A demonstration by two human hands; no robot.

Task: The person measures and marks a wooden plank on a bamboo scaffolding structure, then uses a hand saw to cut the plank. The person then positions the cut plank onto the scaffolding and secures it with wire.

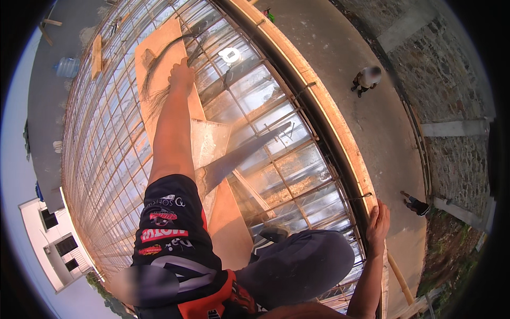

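While your left hand grasps dark wires over a plank, your right hand lies unclenched against the edge board, probably for balance; that plank overlies the steel mesh, likely as footing.

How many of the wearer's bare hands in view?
2: left hand gripping a bundle of thin black wires over the tan plywood board; right hand at the long, pale wooden plank along the edge. Neither is hidden.
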